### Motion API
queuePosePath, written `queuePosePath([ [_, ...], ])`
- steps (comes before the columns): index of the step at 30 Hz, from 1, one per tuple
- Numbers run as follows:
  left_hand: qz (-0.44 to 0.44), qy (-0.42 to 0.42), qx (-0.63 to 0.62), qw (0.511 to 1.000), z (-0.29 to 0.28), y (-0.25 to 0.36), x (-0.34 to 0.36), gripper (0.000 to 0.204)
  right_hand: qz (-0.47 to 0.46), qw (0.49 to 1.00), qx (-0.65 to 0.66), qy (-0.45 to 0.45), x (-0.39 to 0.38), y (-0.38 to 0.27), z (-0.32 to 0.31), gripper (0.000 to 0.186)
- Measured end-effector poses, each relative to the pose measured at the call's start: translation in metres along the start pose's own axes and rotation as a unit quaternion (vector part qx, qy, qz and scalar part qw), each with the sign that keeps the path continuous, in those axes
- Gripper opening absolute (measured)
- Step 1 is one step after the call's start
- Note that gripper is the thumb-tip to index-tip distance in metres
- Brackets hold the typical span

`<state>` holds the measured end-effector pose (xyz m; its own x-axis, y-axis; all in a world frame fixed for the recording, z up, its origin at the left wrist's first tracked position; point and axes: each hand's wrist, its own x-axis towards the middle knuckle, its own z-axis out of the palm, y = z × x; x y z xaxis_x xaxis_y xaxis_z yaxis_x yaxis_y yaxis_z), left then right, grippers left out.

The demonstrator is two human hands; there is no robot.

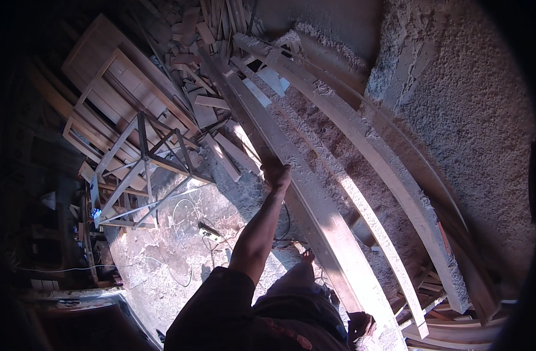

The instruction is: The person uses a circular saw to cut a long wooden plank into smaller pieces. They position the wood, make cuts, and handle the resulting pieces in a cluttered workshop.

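My left hand (275, 175) grips the edge of a long, thick wooden board (298, 181) that runs diagonally from the back to the lower edge, its near end in bright sunlight. My right hand (362, 327) is low at the board's near part, fingers curled on its edge and partly hidden. Right of this board, a narrower plank (361, 205) and a wide board (396, 181) covered in shavings lie lengthwise above heaped sawdust.
Wooden door panels (104, 70) and a frame stand (144, 161) are at the left. Scrap pieces (192, 23) are piled at the back. A power strip (211, 234) and cables lie on the dusty floor (145, 251). A sawdust-covered surface (455, 117) is at the right.
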<state>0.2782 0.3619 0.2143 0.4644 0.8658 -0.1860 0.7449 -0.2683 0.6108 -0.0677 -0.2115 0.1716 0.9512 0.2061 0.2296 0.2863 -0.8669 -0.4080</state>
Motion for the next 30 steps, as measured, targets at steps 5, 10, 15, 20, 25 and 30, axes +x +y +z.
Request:
queuePosePath([
  [5,0.014,0.016,-0.017,1.0,0.022,-0.02,0.023,0.09,0.064,0.996,0.018,-0.065,0.015,-0.017,-0.016,0.076],
  [10,0.049,-0.042,-0.12,0.991,0.018,-0.027,0.062,0.089,0.114,0.985,0.049,-0.122,0.026,-0.025,-0.033,0.075],
  [15,0.017,-0.006,-0.128,0.992,0.0,-0.027,0.118,0.096,0.131,0.979,0.085,-0.134,0.033,-0.028,-0.032,0.076],
  [20,-0.063,-0.017,-0.036,0.997,-0.01,0.022,0.089,0.102,0.125,0.982,0.07,-0.121,0.03,-0.034,-0.038,0.074],
  [25,-0.103,-0.012,-0.032,0.994,0.001,0.012,0.101,0.097,0.125,0.982,0.066,-0.125,0.037,-0.036,-0.042,0.071],
  [30,0.003,0.003,-0.085,0.996,0.014,-0.015,0.124,0.095,0.1,0.981,0.0,-0.164,0.123,-0.105,-0.033,0.076],
])
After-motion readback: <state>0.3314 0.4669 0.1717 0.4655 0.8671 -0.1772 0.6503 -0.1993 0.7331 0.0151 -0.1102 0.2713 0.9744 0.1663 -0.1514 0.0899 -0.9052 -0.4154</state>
